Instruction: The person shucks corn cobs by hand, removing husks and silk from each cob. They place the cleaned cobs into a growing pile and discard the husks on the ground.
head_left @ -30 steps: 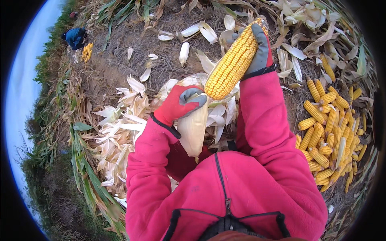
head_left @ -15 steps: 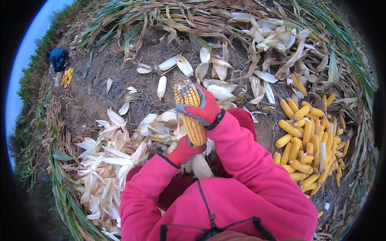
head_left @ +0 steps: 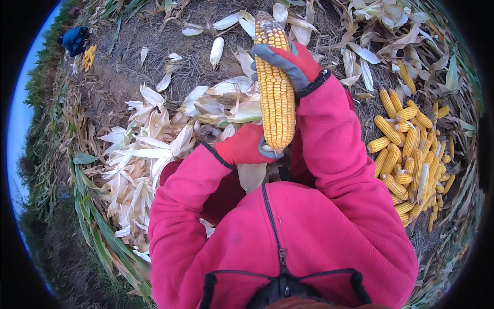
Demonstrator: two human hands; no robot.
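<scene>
A husked yellow corn cob [head_left: 277,105] stands almost lengthwise in front of my chest, its far tip grey and damaged-looking. My right hand [head_left: 296,63], in a red and grey glove, wraps round its upper part from the right. At the cob's lower end my left hand [head_left: 242,147], gloved the same way, is closed about the stub; some of its fingers are hidden behind the cob. Below that hand hangs a pale husk [head_left: 252,175]. Just beyond my left hand lie cobs still in their husks [head_left: 221,103].
To the right is a heap of bare yellow cobs [head_left: 411,154]. Stripped husks [head_left: 139,170] are piled on the left, with others scattered over the soil ahead. Cut stalks [head_left: 98,226] line the edges. Far left, a person in dark clothing [head_left: 73,41] is beside a small cob pile [head_left: 89,57].
Both hands have raised the corn cob closer to the camera, and it now stands more upright. My left hand has moved toward its lower end. The whole view has shifted slightly.
</scene>
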